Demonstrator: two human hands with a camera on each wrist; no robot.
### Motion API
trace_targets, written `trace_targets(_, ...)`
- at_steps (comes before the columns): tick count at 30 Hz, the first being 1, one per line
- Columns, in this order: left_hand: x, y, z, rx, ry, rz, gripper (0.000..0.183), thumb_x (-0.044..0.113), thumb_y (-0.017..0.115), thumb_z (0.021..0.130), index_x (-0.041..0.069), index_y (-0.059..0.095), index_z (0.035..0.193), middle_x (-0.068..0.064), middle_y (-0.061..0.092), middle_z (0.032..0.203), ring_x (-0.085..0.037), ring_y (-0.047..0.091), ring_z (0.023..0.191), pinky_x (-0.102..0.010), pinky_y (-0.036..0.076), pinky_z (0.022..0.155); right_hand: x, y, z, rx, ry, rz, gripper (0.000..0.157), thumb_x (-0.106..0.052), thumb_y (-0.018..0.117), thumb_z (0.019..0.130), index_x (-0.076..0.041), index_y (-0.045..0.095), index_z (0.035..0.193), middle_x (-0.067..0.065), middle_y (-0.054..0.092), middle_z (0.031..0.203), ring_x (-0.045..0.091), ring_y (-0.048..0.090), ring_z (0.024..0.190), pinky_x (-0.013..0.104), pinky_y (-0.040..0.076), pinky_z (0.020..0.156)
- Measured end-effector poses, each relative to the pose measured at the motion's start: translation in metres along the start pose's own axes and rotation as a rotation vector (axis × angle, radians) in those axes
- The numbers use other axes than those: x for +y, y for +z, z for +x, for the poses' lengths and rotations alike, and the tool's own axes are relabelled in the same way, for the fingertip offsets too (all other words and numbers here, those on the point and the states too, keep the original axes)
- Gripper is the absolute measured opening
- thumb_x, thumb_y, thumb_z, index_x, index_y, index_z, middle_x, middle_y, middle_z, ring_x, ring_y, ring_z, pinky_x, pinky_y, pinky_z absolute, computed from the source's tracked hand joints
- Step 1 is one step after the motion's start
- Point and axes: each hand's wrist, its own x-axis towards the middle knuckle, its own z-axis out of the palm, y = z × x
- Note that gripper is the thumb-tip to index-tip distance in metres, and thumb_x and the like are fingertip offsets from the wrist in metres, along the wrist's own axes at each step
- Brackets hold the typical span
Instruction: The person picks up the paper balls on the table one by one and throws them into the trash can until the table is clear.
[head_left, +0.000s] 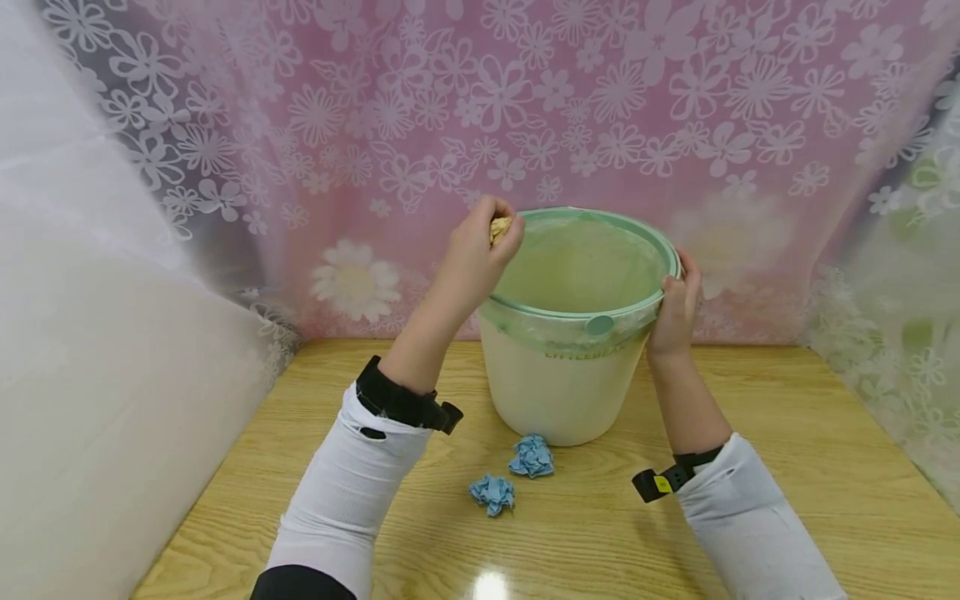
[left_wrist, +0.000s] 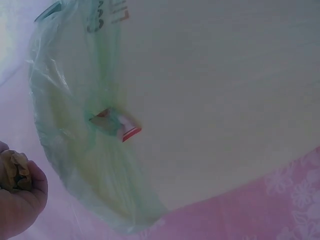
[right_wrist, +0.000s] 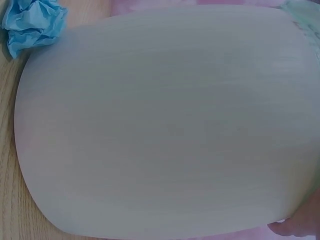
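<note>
A pale trash bin (head_left: 558, 387) with a green rim (head_left: 570, 315) and a thin plastic liner stands upright on the table. My left hand (head_left: 477, 254) is at the left side of the rim, pinching a crumpled yellow paper ball (head_left: 500, 230). In the left wrist view the same paper ball (left_wrist: 16, 172) shows brownish between the fingers, beside the liner (left_wrist: 75, 145). On the opposite side, my right hand (head_left: 677, 312) grips the bin's rim, thumb to the front. Only part of that hand (right_wrist: 300, 222) shows in the right wrist view.
Two crumpled blue paper balls, a farther one (head_left: 532, 456) and a nearer one (head_left: 492, 495), lie on the wooden table (head_left: 585, 542) in front of the bin. A pink flowered curtain (head_left: 420, 150) hangs behind. A red-and-white label (left_wrist: 131, 133) shows on the bin's side.
</note>
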Motion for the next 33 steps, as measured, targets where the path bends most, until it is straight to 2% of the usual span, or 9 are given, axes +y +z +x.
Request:
trace_targets(8,0.006,0.003,0.024,-0.055,-0.005,0.038,0.026,0.032,0.042,0.103,0.009,0.045,0.115,-0.007,0.051,0.093,-0.016,0.047,0.07,-0.023,0.041,0.057,0.003,0.0,-0.002,0.007,-0.004,0.011,0.054,-0.018,0.03,0.09,-0.007,0.033,0.143,0.007,0.04,0.14,0.023,0.04,0.126,0.036,0.03,0.111)
trace_targets(11,0.01,0.007,0.031,-0.087,-0.018,0.063,0.026,0.032,0.043,0.103,0.01,0.045,0.115,-0.007,0.053,0.101,-0.016,0.049,0.077,-0.024,0.043,0.063,0.003,-0.001,-0.002,0.011,-0.005,0.002,0.054,-0.018,0.03,0.089,-0.008,0.034,0.143,0.006,0.041,0.139,0.022,0.04,0.125,0.035,0.03,0.11)
trace_targets(15,0.014,0.015,0.037,-0.147,-0.044,0.103,0.027,0.034,0.043,0.102,0.01,0.044,0.115,-0.005,0.052,0.104,-0.016,0.049,0.08,-0.025,0.042,0.066,0.003,-0.001,-0.002,0.01,-0.012,0.005,0.053,-0.018,0.029,0.089,-0.009,0.035,0.142,0.006,0.041,0.139,0.022,0.04,0.125,0.035,0.03,0.11)
trace_targets(21,0.012,0.029,0.043,-0.21,-0.081,0.122,0.031,0.036,0.048,0.101,0.007,0.042,0.113,-0.004,0.046,0.089,-0.014,0.044,0.071,-0.022,0.037,0.059,0.002,-0.001,-0.001,0.002,-0.016,-0.004,0.053,-0.018,0.029,0.089,-0.01,0.035,0.141,0.006,0.041,0.139,0.023,0.04,0.125,0.034,0.03,0.11)
trace_targets(25,0.008,0.035,0.044,-0.234,-0.111,0.202,0.036,0.039,0.048,0.1,0.007,0.043,0.117,-0.005,0.046,0.091,-0.015,0.045,0.074,-0.023,0.038,0.061,0.002,-0.001,-0.001,0.001,-0.019,-0.011,0.054,-0.018,0.029,0.09,-0.007,0.034,0.142,0.007,0.041,0.139,0.023,0.041,0.124,0.035,0.03,0.11)
trace_targets(27,0.008,0.038,0.044,-0.26,-0.131,0.262,0.041,0.042,0.048,0.1,0.008,0.042,0.122,-0.005,0.048,0.096,-0.016,0.048,0.08,-0.024,0.04,0.065,0.003,-0.001,-0.001,0.0,-0.022,-0.014,0.055,-0.018,0.029,0.089,-0.006,0.033,0.143,0.008,0.041,0.139,0.023,0.041,0.124,0.035,0.031,0.11)
trace_targets(30,0.01,0.041,0.045,-0.319,-0.167,0.347,0.051,0.047,0.045,0.1,0.009,0.039,0.133,-0.008,0.051,0.118,-0.02,0.052,0.105,-0.027,0.046,0.084,0.003,-0.001,-0.001,0.001,-0.02,-0.022,0.054,-0.019,0.03,0.089,-0.008,0.034,0.142,0.007,0.041,0.139,0.022,0.041,0.124,0.034,0.031,0.11)
trace_targets(32,0.012,0.043,0.046,-0.354,-0.181,0.41,0.061,0.051,0.041,0.099,0.011,0.033,0.144,-0.011,0.044,0.139,-0.023,0.044,0.128,-0.033,0.041,0.102,0.002,-0.001,0.0,0.004,-0.015,-0.029,0.054,-0.019,0.03,0.09,-0.01,0.035,0.142,0.006,0.041,0.14,0.021,0.041,0.125,0.032,0.031,0.109)
trace_targets(33,0.013,0.044,0.046,-0.366,-0.186,0.436,0.066,0.054,0.039,0.099,0.012,0.028,0.149,-0.011,0.035,0.149,-0.024,0.034,0.139,-0.037,0.034,0.111,0.001,-0.001,0.0,0.007,-0.012,-0.033,0.053,-0.019,0.03,0.09,-0.011,0.035,0.142,0.006,0.041,0.141,0.02,0.041,0.125,0.031,0.031,0.109)
